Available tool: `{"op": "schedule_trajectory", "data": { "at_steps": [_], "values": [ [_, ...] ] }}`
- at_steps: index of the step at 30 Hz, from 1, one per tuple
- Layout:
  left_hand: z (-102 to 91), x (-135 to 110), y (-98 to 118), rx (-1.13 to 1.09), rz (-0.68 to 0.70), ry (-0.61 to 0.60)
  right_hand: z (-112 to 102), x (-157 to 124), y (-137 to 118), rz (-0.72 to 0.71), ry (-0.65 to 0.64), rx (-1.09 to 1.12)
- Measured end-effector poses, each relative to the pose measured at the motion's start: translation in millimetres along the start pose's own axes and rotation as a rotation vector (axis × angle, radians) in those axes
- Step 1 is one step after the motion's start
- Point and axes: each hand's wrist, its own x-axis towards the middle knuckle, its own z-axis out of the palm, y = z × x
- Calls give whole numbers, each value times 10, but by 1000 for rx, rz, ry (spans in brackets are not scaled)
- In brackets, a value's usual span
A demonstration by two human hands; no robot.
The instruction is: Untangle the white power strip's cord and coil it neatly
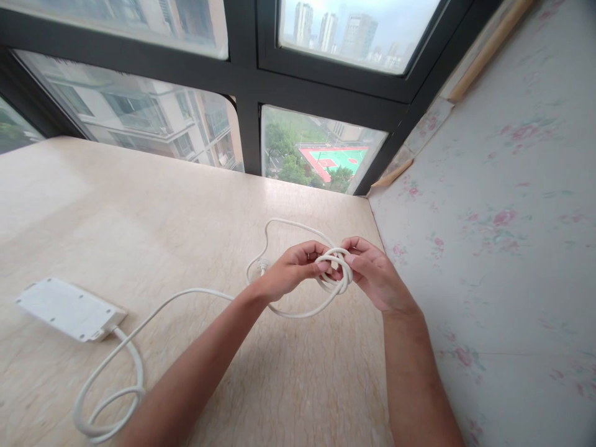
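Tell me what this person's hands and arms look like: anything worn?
The ungloved left hand and ungloved right hand show no visible rings, though some fingers are partly hidden. The bare left forearm and bare right forearm have no sleeves, watch or bracelet in view.

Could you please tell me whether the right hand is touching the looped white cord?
Touching: the head view shows the right hand pinching the looped white cord at the loops' right side, with no visible gap between them.
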Motion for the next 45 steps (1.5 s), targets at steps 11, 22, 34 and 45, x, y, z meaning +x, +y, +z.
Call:
{"op": "schedule_trajectory", "data": {
  "at_steps": [11,22,34,45],
  "values": [
    [-58,-43,152,283,-89,14,-47,34,84,60,-146,10],
    [-80,-39,168,238,3,98,-85,55,115,-27,-141,148],
    [-52,-32,117,-34,60,97,-100,54,139,-90,-163,34],
    [-150,-99,255,288,-124,75,-329,-61,-17,77,-108,-1]
  ]
}}
